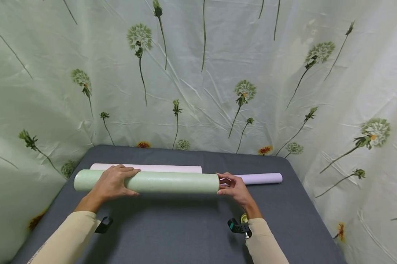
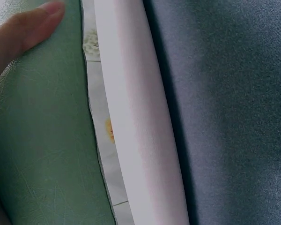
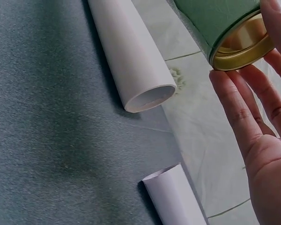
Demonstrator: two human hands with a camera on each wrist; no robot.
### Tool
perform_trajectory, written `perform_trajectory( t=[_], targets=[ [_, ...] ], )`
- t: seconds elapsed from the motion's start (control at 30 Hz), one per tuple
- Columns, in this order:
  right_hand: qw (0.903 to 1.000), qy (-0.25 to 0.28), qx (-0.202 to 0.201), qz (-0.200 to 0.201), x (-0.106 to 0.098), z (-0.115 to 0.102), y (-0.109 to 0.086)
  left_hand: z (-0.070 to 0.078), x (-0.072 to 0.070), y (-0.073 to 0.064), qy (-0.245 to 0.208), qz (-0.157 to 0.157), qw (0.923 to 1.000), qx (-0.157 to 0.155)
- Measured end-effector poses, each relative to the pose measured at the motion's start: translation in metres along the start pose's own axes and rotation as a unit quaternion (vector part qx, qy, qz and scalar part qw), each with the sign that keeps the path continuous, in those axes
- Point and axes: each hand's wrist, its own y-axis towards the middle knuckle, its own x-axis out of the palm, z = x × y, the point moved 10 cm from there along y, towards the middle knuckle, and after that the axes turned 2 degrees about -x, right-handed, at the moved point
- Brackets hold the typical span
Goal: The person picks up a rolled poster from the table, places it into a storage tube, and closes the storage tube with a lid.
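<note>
A long pale green tube (image 1: 175, 182) is raised level over the grey table. Toward its left end, my left hand (image 1: 114, 182) grips it, thumb along the near side and fingers over the top. At the other end my right hand (image 1: 235, 189) holds the rim between thumb and fingers. In the right wrist view that end is open, with a gold metal rim (image 3: 239, 61). Behind the green tube a pale pink tube (image 1: 172, 168) lies on the table, partly hidden by it. A lilac paper roll (image 1: 261, 178) lies beyond my right hand.
A small round gold object (image 1: 244, 218) shows beside my right wrist, partly hidden by it. The grey cloth-covered table (image 1: 172, 234) ends against a pale curtain (image 1: 198, 110) printed with dandelions, which hangs behind it and along both sides.
</note>
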Motion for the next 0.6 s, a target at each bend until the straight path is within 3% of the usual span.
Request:
perform_trajectory(
  t=[0.6],
  targets=[
    [0.9999,-0.007,-0.012,-0.002,-0.0031,-0.0023,-0.0021,0.0027,0.0015,0.0011,-0.001,0.010,0.9999,-0.010]
  ],
)
